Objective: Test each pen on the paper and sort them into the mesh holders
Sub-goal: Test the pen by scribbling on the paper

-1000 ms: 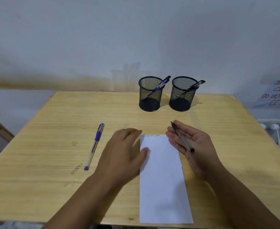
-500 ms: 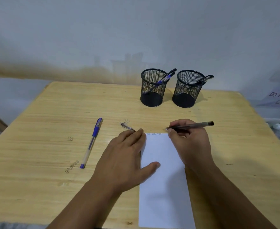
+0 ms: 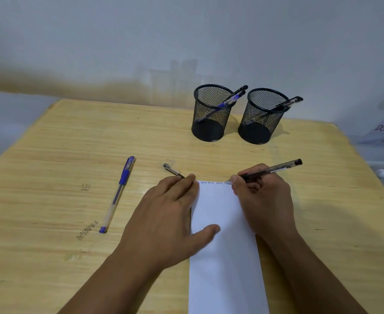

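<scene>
Head view shows the right hand [image 3: 263, 196] closed around a black pen [image 3: 270, 171] in a writing grip, tip down at the top edge of the paper [image 3: 222, 234], just after a short row of small written words. The left hand [image 3: 163, 218] lies flat, fingers spread, pressing on the sheet's left edge with the thumb resting on the paper; it grips nothing that can be seen. A pen cap [image 3: 172, 170] lies on the table [image 3: 50, 155] just beyond the left fingertips, its near end hidden under them.

The step in hand appears to be the ink test. To do it well, the sheet should be pinned so it does not slide, and the stroke should be short and light, made on bare paper beside the earlier marks so a faint line can be judged.

The black pen's long axis runs from the tip at lower left up to its rear end at upper right, tilted low over the table. A blue pen [image 3: 118, 193] lies untested on the wood, well left of the paper, capped end away from the person. Both mesh holders, left holder [image 3: 211, 114] and right holder [image 3: 262, 117], stand at the far edge with pens leaning rightward inside.
</scene>
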